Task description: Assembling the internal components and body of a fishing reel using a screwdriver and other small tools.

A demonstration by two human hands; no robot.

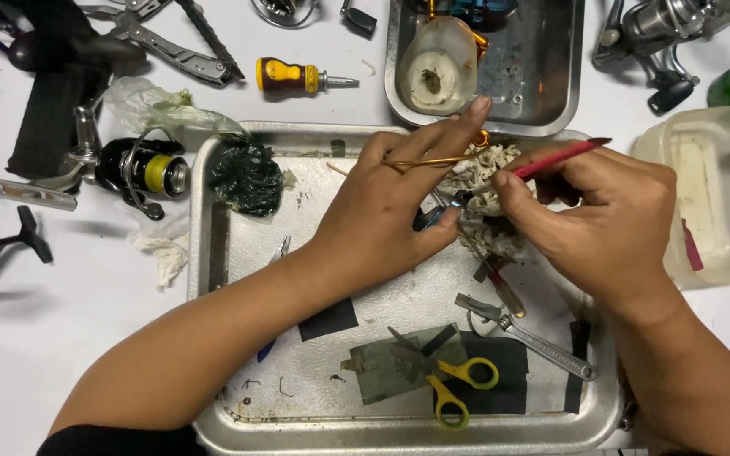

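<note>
Two hands meet over the metal tray [213, 279]. The left hand [390, 203] pinches a small dark reel part [429, 217] above the tray's far half, steadying it; the right hand [601, 219] is closed around a red brush [551, 160], tip on the part. Scissors [454, 384] and a wrench [525, 333] lie near the tray's near rim, leaving room between.

Brush [551, 160] handle — red. Scissors [454, 384] handles yellow. Screwdriver [293, 78] yellow and black. Tray [213, 279] silver, black tape patches. Rag [247, 176] dark green — table [86, 338] white.
</note>
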